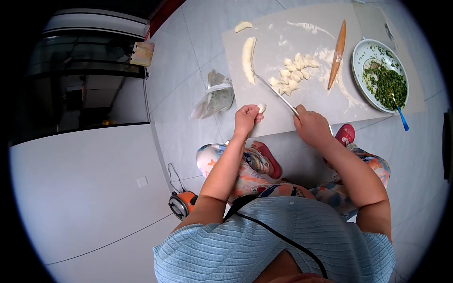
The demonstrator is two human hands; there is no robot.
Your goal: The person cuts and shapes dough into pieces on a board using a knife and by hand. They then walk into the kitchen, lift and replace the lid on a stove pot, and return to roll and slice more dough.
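My left hand point(246, 120) pinches a small white piece of dough point(262, 108) near the front left of the work board point(283, 126). In my right hand point(311, 124) is the handle of a knife point(281, 97), whose blade slants away to the left. Its tip reaches the lower end of a long dough roll point(248, 61). Beyond the blade, several cut dough pieces point(293, 74) lie in a cluster. A shorter strip of dough point(243, 26) rests at the far left corner of the board.
A wooden rolling pin point(337, 54) lies on scattered flour point(351, 94). At the right stands a white bowl point(357, 78) of chopped green filling, with a blue-handled spoon point(402, 118) in it. A plastic bag point(214, 96) sits left of the board; an orange appliance point(184, 203) is on the floor.
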